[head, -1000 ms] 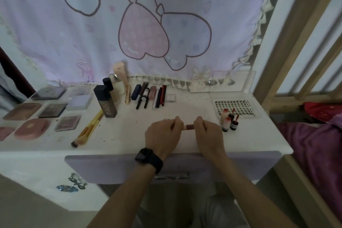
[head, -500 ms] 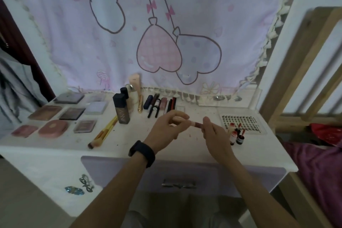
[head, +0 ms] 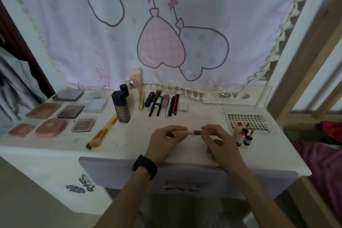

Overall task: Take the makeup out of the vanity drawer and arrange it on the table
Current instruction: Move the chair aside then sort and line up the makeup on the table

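Basically both hands pinched one slim tube just over the counter, mid-front: left hand fingers gripped the pale end, right hand the dark cap end, w/ long axis left-right. Beyond lay the pencil row, nearer left hand.

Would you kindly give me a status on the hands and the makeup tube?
Left hand and right hand each pinch one end of the makeup tube, over the table. Small bottles close beside right hand.
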{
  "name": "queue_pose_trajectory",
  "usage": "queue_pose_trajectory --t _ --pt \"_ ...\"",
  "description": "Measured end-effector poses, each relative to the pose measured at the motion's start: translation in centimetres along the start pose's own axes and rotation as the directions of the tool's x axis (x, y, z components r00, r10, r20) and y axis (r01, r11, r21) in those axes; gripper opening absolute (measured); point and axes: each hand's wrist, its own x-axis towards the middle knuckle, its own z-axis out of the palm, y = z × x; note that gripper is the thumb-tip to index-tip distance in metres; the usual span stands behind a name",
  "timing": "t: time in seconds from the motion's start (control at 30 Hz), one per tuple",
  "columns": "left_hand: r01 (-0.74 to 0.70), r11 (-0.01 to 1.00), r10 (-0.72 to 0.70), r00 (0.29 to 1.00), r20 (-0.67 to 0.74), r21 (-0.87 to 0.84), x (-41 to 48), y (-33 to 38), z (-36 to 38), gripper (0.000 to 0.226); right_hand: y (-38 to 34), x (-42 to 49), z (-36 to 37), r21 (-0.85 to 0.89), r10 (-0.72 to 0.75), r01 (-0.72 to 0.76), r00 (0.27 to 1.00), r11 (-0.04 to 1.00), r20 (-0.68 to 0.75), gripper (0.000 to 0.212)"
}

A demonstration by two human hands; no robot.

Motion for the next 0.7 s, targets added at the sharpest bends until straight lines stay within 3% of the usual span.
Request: queue_pose_trajectory --t 0.13,0.27,0.4,0.53,0.7 --pt "0.006 1.0 -0.006 1.0 0.029 0.022 -0.31 -0.31 0.08 0.014 -0.11 0.21 0.1 -0.09 0.059 -0.06 0.998 0.994 -0.013 0.025" --pt "0.008 1.0 -0.008 1.0 0.021 0.004 -0.33 -0.38 0.29 0.012 0.3 -0.04 -0.22 -0.022 0.033 -0.033 0.999 0.999 0.0 0.007" --pt "0.001 1.0 -0.001 1.0 0.007 0.004 -0.32 -0.38 0.25 0.012 -0.06 -0.18 -0.49 0.075 0.072 -0.073 0.997 0.995 0.013 0.013" --pt "0.002 1.0 -0.002 1.0 0.008 -0.022 -0.4 -0.46 0.2 0.012 -0.23 0.27 -0.32 0.044 0.131 -0.132 0.991 0.99 0.031 0.023" --pt "0.011 0.999 -0.011 1.0 -0.011 -0.041 -0.35 -0.45 0.18 0.012 0.19 -0.05 -0.64 0.087 0.066 -0.068 0.997 0.994 0.028 0.011"
